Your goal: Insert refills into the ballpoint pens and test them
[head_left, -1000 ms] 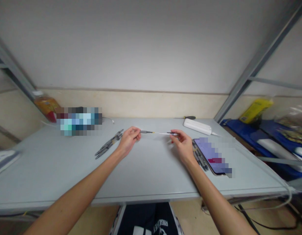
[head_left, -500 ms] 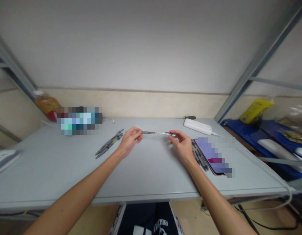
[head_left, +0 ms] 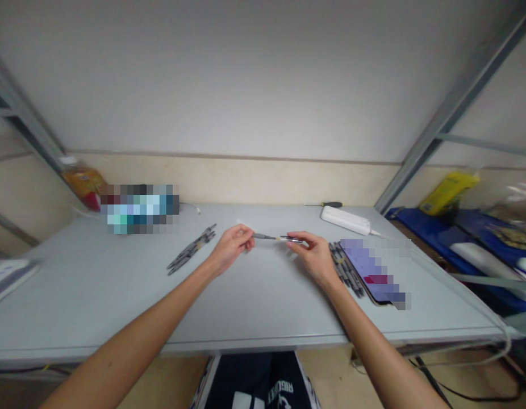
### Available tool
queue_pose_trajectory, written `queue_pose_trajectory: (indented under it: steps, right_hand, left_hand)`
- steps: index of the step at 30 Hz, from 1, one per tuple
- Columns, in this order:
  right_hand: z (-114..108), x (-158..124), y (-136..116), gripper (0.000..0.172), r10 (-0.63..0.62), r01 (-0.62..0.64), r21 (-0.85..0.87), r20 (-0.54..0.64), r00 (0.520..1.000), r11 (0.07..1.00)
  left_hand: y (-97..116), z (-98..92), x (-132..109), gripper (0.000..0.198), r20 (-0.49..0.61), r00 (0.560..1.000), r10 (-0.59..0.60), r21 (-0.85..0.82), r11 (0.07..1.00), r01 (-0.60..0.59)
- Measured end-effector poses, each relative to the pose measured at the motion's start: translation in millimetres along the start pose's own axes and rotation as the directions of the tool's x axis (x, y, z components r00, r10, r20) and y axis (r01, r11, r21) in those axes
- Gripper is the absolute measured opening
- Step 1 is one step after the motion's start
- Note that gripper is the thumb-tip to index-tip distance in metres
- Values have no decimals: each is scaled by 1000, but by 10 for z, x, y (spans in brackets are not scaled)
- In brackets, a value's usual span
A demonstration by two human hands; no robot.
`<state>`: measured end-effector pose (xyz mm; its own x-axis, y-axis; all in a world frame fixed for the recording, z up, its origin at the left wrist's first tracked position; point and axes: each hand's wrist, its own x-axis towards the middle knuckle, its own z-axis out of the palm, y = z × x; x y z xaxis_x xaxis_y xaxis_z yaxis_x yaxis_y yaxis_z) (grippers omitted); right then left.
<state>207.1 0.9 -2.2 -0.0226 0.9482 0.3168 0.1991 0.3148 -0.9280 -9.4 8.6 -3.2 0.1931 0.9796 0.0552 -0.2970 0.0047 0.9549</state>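
Observation:
My left hand (head_left: 232, 247) pinches the left end of a thin grey pen (head_left: 271, 237) just above the grey table (head_left: 118, 307). My right hand (head_left: 314, 255) pinches the pen's right end, a dark sleeve with a pale rod between the two pieces. Both hands are closed on the pen at the table's middle. A small group of similar grey pens (head_left: 192, 248) lies to the left of my left hand. Another group of pens (head_left: 345, 268) lies just right of my right hand.
A phone (head_left: 369, 271) lies right of the pens. A white power strip (head_left: 345, 220) and a small screwdriver (head_left: 326, 204) sit at the back right. Blurred items (head_left: 137, 208) stand at the back left. A metal shelf frame (head_left: 437, 125) rises on the right.
My hands have come closer together, and the pale rod between the two pen parts now shows much shorter.

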Motion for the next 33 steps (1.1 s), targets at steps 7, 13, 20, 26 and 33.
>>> queue_pose_trajectory:
  steps: [7,13,20,26,33]
  right_hand:
    - [11,-17,-41,32,35,-34,-66,11,999,997]
    - [18,-47,-84,57,101,-88,-167,65,993,982]
    - [17,-24,-52,41,13,-12,-42,21,1000,999]
    - [13,-16,-41,35,19,-16,-49,43,999,999]
    - [12,-37,-67,55,46,-33,-164,80,996,986]
  left_hand:
    - [14,2,-24,26,34,999,11,47,999,-12]
    - [-8,-14,-33,28,76,997,17,81,996,-23]
    - [-16,-23,-11,24,26,999,38,61,997,-39]
    - [-9,-37,2,24,-5,999,34,48,998,-34]
    - [-12,-30,-7,25,38,999,31,46,998,-33]
